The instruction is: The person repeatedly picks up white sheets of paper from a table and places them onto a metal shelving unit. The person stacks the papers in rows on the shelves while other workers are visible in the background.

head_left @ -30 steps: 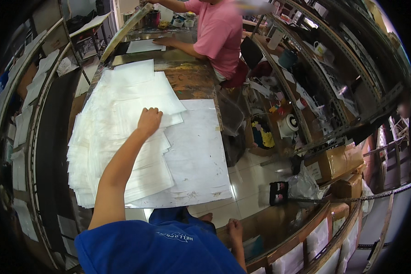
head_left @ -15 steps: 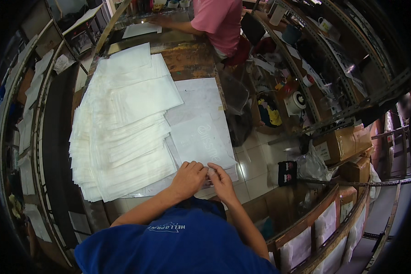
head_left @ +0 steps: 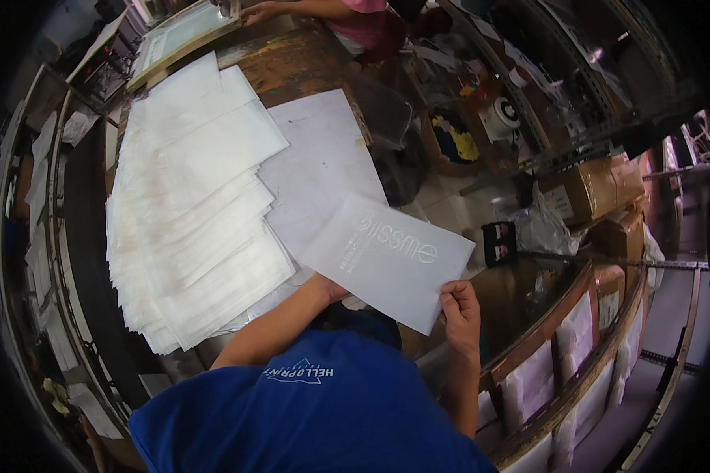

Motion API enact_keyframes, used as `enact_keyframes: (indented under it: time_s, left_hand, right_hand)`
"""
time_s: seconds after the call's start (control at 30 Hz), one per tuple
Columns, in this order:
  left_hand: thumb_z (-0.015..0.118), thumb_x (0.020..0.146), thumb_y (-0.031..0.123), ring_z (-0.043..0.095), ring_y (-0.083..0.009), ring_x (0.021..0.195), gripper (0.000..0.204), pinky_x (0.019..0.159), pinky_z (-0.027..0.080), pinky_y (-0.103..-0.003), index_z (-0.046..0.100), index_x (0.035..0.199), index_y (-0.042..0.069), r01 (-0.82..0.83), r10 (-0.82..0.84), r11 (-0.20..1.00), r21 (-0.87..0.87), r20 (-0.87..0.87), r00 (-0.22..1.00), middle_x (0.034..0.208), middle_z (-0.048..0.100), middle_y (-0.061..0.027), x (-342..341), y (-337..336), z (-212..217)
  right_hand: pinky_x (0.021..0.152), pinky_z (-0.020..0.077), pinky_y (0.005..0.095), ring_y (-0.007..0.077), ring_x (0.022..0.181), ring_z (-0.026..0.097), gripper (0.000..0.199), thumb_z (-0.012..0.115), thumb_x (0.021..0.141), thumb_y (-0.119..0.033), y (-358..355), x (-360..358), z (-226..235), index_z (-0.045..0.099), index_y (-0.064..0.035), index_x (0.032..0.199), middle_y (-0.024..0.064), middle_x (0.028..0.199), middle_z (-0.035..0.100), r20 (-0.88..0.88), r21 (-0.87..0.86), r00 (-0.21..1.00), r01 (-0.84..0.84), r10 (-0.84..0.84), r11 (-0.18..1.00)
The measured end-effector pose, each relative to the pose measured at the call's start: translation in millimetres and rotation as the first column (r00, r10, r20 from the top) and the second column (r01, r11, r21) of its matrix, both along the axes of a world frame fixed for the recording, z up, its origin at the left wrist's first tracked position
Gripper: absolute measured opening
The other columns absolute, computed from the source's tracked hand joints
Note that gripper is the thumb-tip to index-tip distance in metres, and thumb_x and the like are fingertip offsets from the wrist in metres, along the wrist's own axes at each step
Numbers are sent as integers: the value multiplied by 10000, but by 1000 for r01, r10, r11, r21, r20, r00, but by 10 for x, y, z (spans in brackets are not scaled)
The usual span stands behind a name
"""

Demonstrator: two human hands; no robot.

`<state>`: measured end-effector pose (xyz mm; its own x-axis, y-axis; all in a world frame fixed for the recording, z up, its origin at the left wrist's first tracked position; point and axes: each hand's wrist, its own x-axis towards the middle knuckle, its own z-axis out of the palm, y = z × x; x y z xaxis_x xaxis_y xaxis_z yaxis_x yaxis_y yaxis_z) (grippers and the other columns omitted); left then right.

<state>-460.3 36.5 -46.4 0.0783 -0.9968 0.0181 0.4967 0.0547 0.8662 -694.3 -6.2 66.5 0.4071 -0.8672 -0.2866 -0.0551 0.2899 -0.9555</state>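
A translucent frosted plastic bag (head_left: 394, 296) with white printed lettering is held up and tilted in front of me, past the table's right side. Its lower right edge is pinched between the thumb and fingers of my right hand (head_left: 460, 306). My left hand (head_left: 330, 288) is at its near left corner, with the fingers mostly hidden behind the plastic. Left of my hands, a large fanned spread of similar whitish plastic bags (head_left: 201, 177) overlaps in rows on the table. Beside it lies a pale board or sheet (head_left: 315, 150).
Across the table, a co-worker's hand (head_left: 262, 12) is at a wooden-framed screen (head_left: 183, 35). Metal shelving (head_left: 63, 205) stands to the left. Cardboard boxes (head_left: 596, 189), a white cylindrical thing (head_left: 501, 118) and a wooden rack with white packets (head_left: 526, 394) are on the right.
The printed bag has come up off the pale board and moved right in my hands. My right hand has moved outward. The co-worker's framed screen now lies lowered across the far end.
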Motion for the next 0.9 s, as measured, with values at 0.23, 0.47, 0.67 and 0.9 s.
enact_keyframes:
  time_s: [0.23,0.47,0.67,0.9]
  left_hand:
    - [389,995,357,591,-275,1076,451,932,490,-389,521,1272,27,243,15,961,134,-900,436,1205,597,-118,171,-291,110]
    - [372,994,399,602,-274,1051,490,924,487,-375,534,1255,18,356,38,897,261,-849,527,1183,608,-129,15,-501,113]
    - [330,995,436,581,-276,1092,541,970,447,-387,504,1278,10,402,-55,879,257,-782,620,1217,591,-152,-40,-642,104]
    - [402,971,413,339,-370,1332,580,1098,286,-474,375,1369,-9,337,-88,891,304,-613,786,1448,333,-239,-178,-799,58]
  right_hand:
    - [620,331,187,29,705,410,59,501,918,-30,230,-371,-73,546,-36,956,-47,812,492,-200,-143,971,101,-129,985]
    - [628,329,186,31,705,408,50,502,913,-28,279,-476,54,540,-44,940,-46,802,486,-226,-178,947,191,-229,965]
    - [623,315,185,29,696,390,47,498,918,-28,320,-580,104,535,-48,939,-52,785,467,-258,-235,925,221,-280,947]
    - [637,338,210,61,709,404,229,518,902,-29,299,-875,628,526,-45,1130,-30,774,449,-520,-346,740,274,-426,897]
